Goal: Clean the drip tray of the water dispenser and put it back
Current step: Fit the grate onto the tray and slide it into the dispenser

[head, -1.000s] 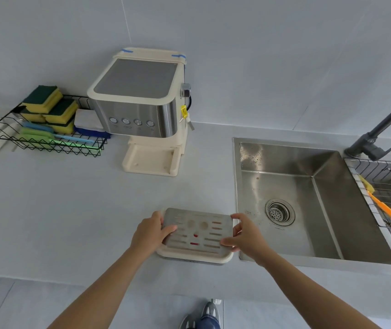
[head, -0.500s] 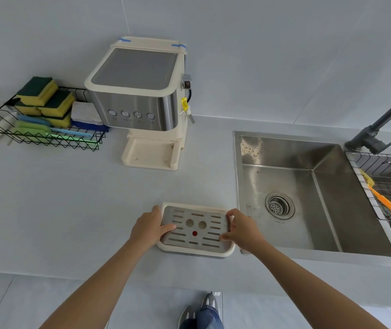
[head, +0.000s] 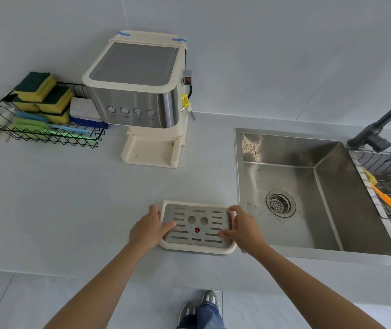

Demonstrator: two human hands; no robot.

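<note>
Both hands hold the drip tray (head: 197, 246) in a grip, one on each side. The left hand (head: 149, 230) has its thumb on the metal grate (head: 195, 225), and so does the right hand (head: 244, 230). The tray sits flat on the grey worktop (head: 71, 198), just left of the sink (head: 308, 193). The water dispenser (head: 140, 100) stands farther back.

bare countertop (head: 71, 198) open between my hands and the dispenser (head: 140, 98), its base recess (head: 150, 150) unblocked, sink (head: 308, 186) drops off right, wire rack (head: 35, 124) crowds far left
</note>
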